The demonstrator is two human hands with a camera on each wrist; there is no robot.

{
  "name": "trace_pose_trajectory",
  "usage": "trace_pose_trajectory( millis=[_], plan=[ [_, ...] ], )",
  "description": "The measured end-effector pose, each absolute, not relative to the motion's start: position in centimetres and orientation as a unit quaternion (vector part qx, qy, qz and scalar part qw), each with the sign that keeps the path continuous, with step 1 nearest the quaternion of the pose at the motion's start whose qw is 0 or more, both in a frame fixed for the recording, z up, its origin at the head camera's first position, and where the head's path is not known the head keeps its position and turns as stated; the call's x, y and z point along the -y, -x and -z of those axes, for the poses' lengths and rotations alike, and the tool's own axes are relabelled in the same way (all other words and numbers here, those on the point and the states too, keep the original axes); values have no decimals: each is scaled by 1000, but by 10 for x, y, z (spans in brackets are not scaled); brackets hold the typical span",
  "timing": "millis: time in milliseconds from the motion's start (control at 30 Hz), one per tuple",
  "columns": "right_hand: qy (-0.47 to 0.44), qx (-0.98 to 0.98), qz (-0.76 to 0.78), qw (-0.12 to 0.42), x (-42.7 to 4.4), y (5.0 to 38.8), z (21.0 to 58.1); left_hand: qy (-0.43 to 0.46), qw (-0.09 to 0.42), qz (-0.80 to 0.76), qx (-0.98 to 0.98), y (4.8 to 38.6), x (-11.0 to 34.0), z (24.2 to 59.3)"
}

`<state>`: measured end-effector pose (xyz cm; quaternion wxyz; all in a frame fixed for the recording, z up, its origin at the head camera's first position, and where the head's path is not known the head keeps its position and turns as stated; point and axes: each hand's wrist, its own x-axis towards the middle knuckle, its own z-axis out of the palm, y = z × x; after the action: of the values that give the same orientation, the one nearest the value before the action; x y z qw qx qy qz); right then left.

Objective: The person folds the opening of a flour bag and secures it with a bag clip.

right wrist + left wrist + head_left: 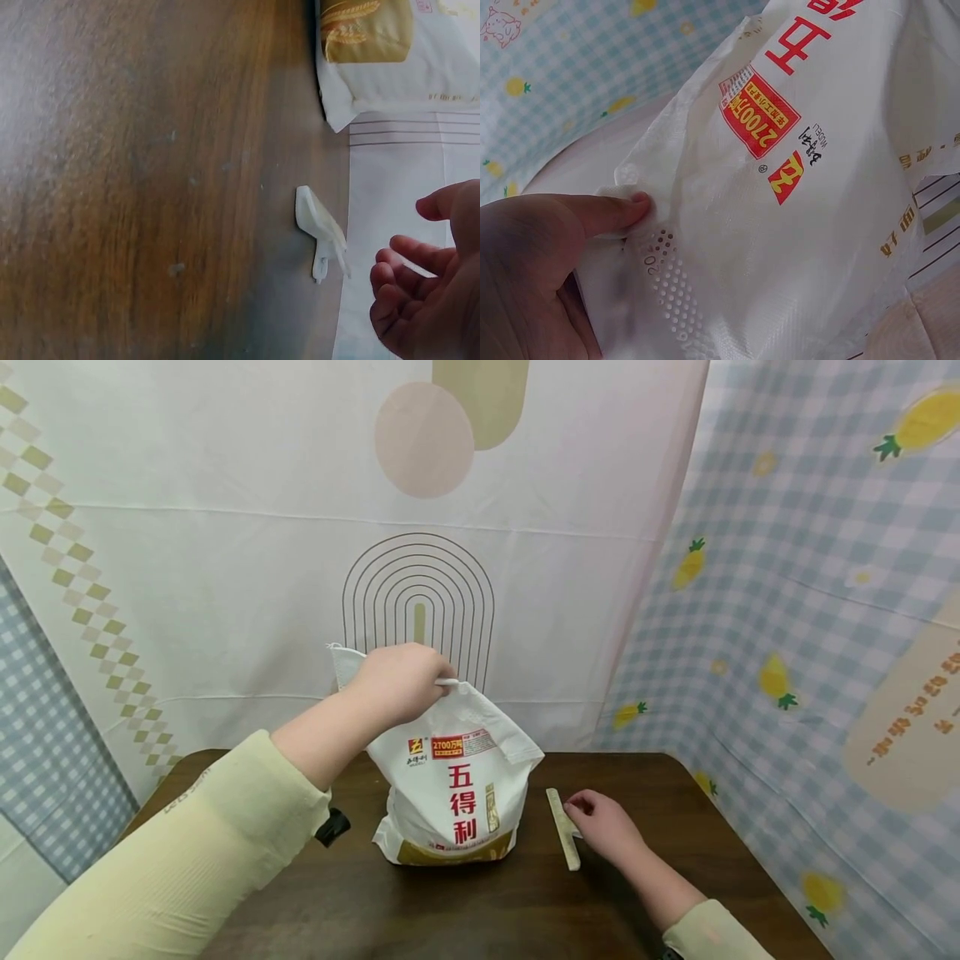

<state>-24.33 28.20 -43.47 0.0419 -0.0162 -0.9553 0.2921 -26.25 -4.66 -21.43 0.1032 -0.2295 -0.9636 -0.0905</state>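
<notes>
A white flour bag (457, 777) with red lettering stands upright on the table, its top rumpled. My left hand (401, 685) grips the bag's top edge; in the left wrist view the thumb (622, 212) presses on the folded rim, and the other fingers are partly hidden. Right of the bag lies a long pale bag clip (562, 831), seen nearly end-on in the right wrist view as a white clip (319, 229). Just beside it is my right hand (603, 827), fingers loosely bent, thumb apart from them, holding nothing.
The dark wooden table (337, 902) carries the bag and the clip. Behind it hangs a pale patterned cloth (225, 610), and a blue checked cloth (750, 693) with pineapples hangs on the right side.
</notes>
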Motion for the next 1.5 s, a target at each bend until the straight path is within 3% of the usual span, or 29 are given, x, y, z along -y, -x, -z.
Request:
trace_pose_trajectory(
  millis=[567,1300,1500],
  plan=[
    [65,977,-203,-12,-293,257,455,231,108,94,962,261,44,215],
    [48,977,-205,-3,-287,263,457,229,109,97,963,263,47,215],
    [51,976,-210,-24,-289,263,456,227,108,96,963,262,46,216]
  ],
)
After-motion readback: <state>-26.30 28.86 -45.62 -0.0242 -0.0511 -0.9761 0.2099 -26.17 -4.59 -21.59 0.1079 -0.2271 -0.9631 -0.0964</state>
